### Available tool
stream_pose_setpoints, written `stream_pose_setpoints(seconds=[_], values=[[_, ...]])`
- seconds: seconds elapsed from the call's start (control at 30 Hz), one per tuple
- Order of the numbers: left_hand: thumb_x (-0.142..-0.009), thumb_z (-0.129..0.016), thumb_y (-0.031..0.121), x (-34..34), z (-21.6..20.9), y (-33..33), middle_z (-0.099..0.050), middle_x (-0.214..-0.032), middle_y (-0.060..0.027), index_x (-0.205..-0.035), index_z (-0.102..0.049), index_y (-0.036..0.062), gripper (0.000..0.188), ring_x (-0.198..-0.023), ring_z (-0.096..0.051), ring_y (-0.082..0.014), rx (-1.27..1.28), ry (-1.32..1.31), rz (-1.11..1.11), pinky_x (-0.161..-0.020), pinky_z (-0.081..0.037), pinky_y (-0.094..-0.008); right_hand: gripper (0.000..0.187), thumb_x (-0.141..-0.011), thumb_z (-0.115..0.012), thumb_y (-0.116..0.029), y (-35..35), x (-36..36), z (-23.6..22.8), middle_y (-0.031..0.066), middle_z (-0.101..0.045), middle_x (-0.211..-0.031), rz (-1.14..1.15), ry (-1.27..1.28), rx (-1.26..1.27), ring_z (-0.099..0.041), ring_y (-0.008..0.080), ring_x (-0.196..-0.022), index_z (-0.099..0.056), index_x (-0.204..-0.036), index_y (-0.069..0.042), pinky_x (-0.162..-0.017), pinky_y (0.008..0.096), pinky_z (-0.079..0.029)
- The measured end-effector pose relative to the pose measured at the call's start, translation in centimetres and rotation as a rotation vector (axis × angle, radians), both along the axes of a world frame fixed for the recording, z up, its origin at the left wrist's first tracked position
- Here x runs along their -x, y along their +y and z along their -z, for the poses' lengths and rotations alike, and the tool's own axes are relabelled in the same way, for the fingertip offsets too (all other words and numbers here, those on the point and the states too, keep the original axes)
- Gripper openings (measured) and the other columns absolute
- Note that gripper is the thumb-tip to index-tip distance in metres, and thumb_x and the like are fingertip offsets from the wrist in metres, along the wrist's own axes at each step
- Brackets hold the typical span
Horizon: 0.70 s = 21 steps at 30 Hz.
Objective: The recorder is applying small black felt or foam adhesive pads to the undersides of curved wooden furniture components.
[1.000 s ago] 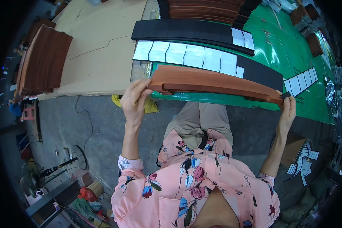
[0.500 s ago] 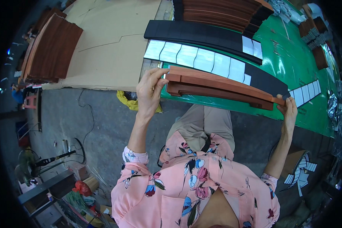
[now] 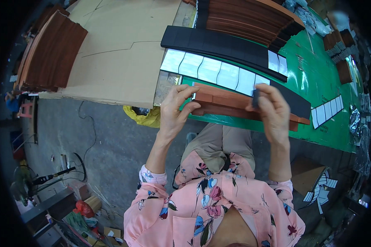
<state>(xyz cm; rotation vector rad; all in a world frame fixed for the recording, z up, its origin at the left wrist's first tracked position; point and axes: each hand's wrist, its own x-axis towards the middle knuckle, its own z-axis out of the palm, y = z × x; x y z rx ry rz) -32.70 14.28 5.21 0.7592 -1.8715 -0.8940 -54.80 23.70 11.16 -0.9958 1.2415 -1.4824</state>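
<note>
A curved reddish-brown wooden slat (image 3: 231,96) lies above another brown wooden piece (image 3: 292,121) along the near edge of the green-covered table. My left hand (image 3: 174,109) grips the slat's left end between thumb and fingers, where a small white patch shows. Over the slat's right half, my right hand (image 3: 273,110) pinches a small dark pad (image 3: 256,99), its fingers slightly blurred. Just beyond the slat is a black sheet (image 3: 294,99), partly covered by white wavy-edged pieces (image 3: 210,68). Part of this sheet is hidden behind my right hand.
Another black sheet (image 3: 218,43) lies farther back, before a stack of brown slats (image 3: 243,22). More slats stand on the cardboard (image 3: 123,37) at left. A white strip (image 3: 327,111) lies on the green cover (image 3: 305,74). A yellow bag (image 3: 143,117) hangs below the edge; a carton (image 3: 305,175) is on the floor.
My right hand has left the slat's right end and moved left over it, holding the small dark pad. My left hand stays at the left end, shifted slightly right and nearer with the slat.
</note>
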Motion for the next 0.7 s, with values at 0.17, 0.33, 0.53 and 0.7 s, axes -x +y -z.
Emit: stream_pose_setpoints(seconds=[0.17, 0.33, 0.53, 0.7], values=[[-0.083, -0.063, 0.019, 0.3, -0.6, -0.2, -0.056, -0.103, -0.0109, -0.110, -0.059, 0.0020, 0.032, -0.089, -0.055, -0.0206, -0.051, 0.025, 0.032, -0.077, -0.044, -0.0305, 0.023, -0.093, -0.042, -0.006, -1.8, -2.7, 0.6, 0.0104, -0.058, -0.097, -0.169, -0.242, -0.132, -0.064, 0.0171, -0.082, -0.047, -0.114, 0.003, -0.073, 0.0275, -0.055], [-0.084, -0.062, 0.022, -0.4, -1.4, -0.4, -0.055, -0.105, -0.0130, -0.109, -0.059, 0.0024, 0.032, -0.092, -0.054, -0.0242, 0.081, 0.010, -0.034, -0.079, -0.043, -0.0341, 0.020, -0.094, -0.039, -0.009, -2.1, -3.4, -0.5, 0.0148, -0.059, -0.099, -0.289, -0.310, -0.164, -0.065, 0.0201, -0.081, -0.044, -0.111, 0.001, -0.071, 0.0285, -0.055], [-0.071, -0.071, 0.013, -0.6, -5.2, 1.2, -0.059, -0.089, -0.0098, -0.097, -0.063, 0.0036, 0.029, -0.078, -0.056, -0.0240, 0.171, 0.030, 0.083, -0.068, -0.042, -0.0332, 0.022, -0.087, -0.051, -0.003, -0.7, -4.6, -0.8, 0.0068, -0.061, -0.094, -0.343, -0.043, -0.143, -0.063, 0.0135, -0.085, -0.049, -0.108, 0.003, -0.076, 0.0249, -0.051], [-0.061, -0.075, 0.009, -2.2, -4.8, 2.8, -0.060, -0.076, -0.0044, -0.084, -0.063, 0.0053, 0.026, -0.066, -0.055, -0.0200, 0.210, 0.034, 0.246, -0.060, -0.038, -0.0309, 0.020, -0.081, -0.064, -0.010, 0.7, -5.2, -1.2, 0.0071, -0.065, -0.086, -0.418, 0.389, -0.034, -0.063, 0.0135, -0.076, -0.060, -0.098, 0.000, -0.067, 0.0243, -0.050]])
